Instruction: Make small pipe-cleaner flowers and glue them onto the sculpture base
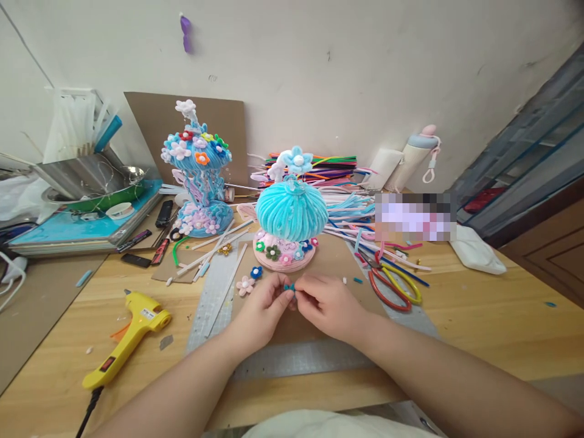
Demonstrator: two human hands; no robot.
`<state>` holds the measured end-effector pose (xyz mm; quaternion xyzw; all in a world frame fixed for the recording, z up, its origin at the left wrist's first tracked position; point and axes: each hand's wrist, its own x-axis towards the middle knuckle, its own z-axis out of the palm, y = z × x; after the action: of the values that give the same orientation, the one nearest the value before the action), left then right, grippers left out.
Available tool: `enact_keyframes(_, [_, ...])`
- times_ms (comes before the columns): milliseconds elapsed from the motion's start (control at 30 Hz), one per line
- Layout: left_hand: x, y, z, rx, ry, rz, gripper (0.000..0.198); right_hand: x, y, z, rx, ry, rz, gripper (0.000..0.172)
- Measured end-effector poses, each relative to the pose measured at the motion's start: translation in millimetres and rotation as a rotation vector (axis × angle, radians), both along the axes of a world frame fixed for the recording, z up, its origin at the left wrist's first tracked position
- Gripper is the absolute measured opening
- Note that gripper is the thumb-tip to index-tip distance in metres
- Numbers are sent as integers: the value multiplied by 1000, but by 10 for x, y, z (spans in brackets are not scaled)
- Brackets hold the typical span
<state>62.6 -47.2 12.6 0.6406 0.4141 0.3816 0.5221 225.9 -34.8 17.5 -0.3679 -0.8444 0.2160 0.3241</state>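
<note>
My left hand (pixel 266 310) and my right hand (pixel 332 306) meet above the brown cardboard, fingertips pinched on a small teal pipe-cleaner piece (pixel 289 287). The fingers partly cover it, so its full shape is hidden. Just beyond stands a pipe-cleaner ornament with a turquoise puffed cap (pixel 292 212) on a pink round base (pixel 285 263) dotted with small flowers. A light-blue flower (pixel 298 160) tops it. Left of my hands lie a pink flower (pixel 245 285) and a dark-blue flower (pixel 256 272), both loose.
A yellow glue gun (pixel 132 334) lies at left. Scissors with red and yellow handles (pixel 395 286) rest at right. Behind are a taller blue ornament (pixel 198 158) and bundled pipe cleaners (pixel 328 167). A metal pot (pixel 84 174) stands far left, a bottle (pixel 413 158) at back right.
</note>
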Motion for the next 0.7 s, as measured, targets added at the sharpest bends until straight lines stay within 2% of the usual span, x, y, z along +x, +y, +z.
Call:
enact_keyframes(100, [-13, -18, 3, 180, 197, 43, 14, -41, 14, -12, -257, 192, -54, 14])
enact_keyframes(200, [-24, -27, 12, 313, 314, 50, 12, -86, 36, -12, -649, 418, -16, 12])
enact_keyframes(267, [-23, -23, 17, 333, 314, 62, 11, -109, 47, -16, -880, 540, 6, 10])
enact_keyframes(333, [-14, -8, 21, 249, 219, 82, 11, -125, 49, -26, -984, 623, 11, 11])
enact_keyframes(400, [-8, 16, 27, 71, 37, 79, 14, -128, 46, -39, -946, 662, 27, 13])
enact_keyframes(500, [-25, 51, 36, -187, -213, 37, 20, -101, 43, -48, -821, 585, 76, 20])
enact_keyframes(600, [-66, 63, 41, -378, -316, -45, 23, -41, 50, -30, -645, 448, 73, 17])
enact_keyframes(700, [-97, 54, 43, -483, -367, -119, 21, 17, 58, -1, -436, 290, 118, 12])
